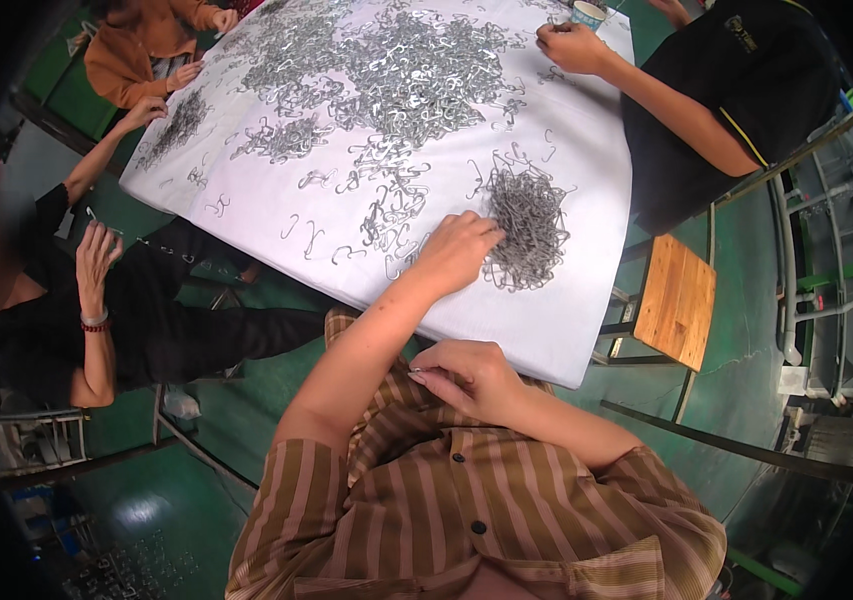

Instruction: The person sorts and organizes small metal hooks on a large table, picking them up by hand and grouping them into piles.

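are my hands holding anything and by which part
Can't be told. The right hand may pinch something tiny; the left hand is at the dark hook pile, any hold hidden.

Worktop (546,340) looked bright white; green floor (746,300) looked darker, with shiny glare at lower left. Metal hooks (416,85) glinted. Soft grey shadow lay on worktop's right side. Corners were black, straight edges bent near rim, far left had blurry smudge.

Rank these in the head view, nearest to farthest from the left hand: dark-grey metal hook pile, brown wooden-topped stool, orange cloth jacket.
1. Dark-grey metal hook pile: immediately right of the left hand.
2. Brown wooden-topped stool: farther right.
3. Orange cloth jacket: far upper left.
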A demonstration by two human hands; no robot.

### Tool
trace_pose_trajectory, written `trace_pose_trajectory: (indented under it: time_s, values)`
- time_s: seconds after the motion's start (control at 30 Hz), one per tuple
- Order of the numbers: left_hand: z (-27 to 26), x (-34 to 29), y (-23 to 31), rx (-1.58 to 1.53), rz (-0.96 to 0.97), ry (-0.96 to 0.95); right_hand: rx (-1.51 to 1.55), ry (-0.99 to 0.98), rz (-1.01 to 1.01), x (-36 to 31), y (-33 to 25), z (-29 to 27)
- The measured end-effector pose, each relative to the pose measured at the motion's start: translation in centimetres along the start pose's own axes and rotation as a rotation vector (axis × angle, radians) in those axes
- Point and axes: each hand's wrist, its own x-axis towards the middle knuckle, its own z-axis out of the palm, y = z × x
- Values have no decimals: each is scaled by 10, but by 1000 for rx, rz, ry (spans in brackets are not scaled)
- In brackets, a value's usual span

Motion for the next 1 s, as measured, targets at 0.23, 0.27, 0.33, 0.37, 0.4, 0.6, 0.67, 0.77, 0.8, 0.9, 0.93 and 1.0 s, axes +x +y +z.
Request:
trace_pose_trajectory:
  time_s: [0.23, 0.27, 0.33, 0.37, 0.4, 0.6, 0.67, 0.77, 0.8, 0.9, 0.93, 1.0]
  values:
    - [5, 41, -58, 180, -58, 287, 42, -8, 66, -4, -2, -2]
    - [13, 41, -68, 253, -8, 302, 44, -13, 60, -3, -3, -2]
    - [10, 51, -74, 401, 101, 333, 43, -16, 44, -2, -6, -4]
    - [9, 55, -74, 462, 27, 161, 38, -19, 41, -1, -8, -6]
    - [2, 61, -59, 510, -42, -21, 36, -13, 49, -2, -7, -9]
    - [-5, 52, -34, 603, -180, -184, 29, -27, 92, -4, -3, -9]
    - [-3, 50, -41, 610, -178, -173, 37, -29, 106, -4, -3, -7]
    - [-14, 43, -40, 502, -307, -92, 69, 39, 66, -4, -2, -4]
    - [-21, 37, -39, 362, -380, -27, 66, 41, 91, -5, -2, -3]
    - [-49, 11, -25, -154, -538, 95, 53, 79, 156, -10, 5, -2]
    - [-68, 0, -11, -385, -566, 94, 49, 99, 170, -10, 8, -1]
    - [-105, -27, 17, -700, -581, 87, 52, 124, 209, -8, 8, -2]
